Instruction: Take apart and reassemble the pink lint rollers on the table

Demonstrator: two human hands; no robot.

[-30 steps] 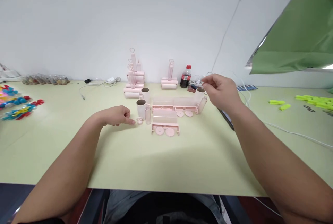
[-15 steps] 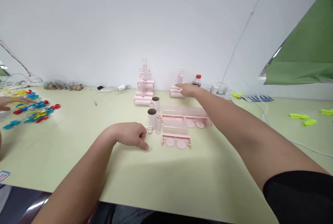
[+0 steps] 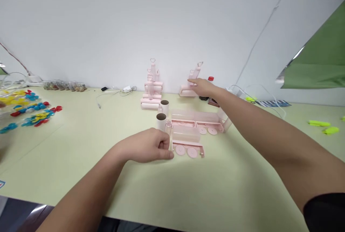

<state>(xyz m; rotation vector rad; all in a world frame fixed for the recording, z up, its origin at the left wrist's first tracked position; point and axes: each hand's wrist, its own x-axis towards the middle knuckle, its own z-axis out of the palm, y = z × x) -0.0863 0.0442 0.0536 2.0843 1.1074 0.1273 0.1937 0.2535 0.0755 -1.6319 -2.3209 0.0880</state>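
At the back, my right hand (image 3: 202, 86) is closed on a pink lint roller (image 3: 188, 91) with an upright part topped by a heart-shaped loop; it is tilted to the right. My left hand (image 3: 148, 145) is low over the table in front, fingers loosely bent and thumb apart, with nothing seen between them. Just beyond its thumb are a pink frame (image 3: 185, 144), pale pink discs (image 3: 192, 152) and a translucent pink cover (image 3: 186, 133). Near its fingers stand a clear pink tube (image 3: 168, 128) and a white paper roll (image 3: 161, 124).
Pink lint rollers (image 3: 151, 101) are stacked against the wall. A red-capped bottle (image 3: 210, 79) is partly hidden behind my right hand. Cables and a white charger (image 3: 127, 89) lie along the wall. Colourful plastic pieces (image 3: 40, 117) are on the left, yellow-green pieces (image 3: 319, 123) on the right.
The lint roller in my right hand has come up and tilted to the right. My left hand has shifted right, towards the front frame, now covering the small heart-shaped piece. The other person's hand has left view.
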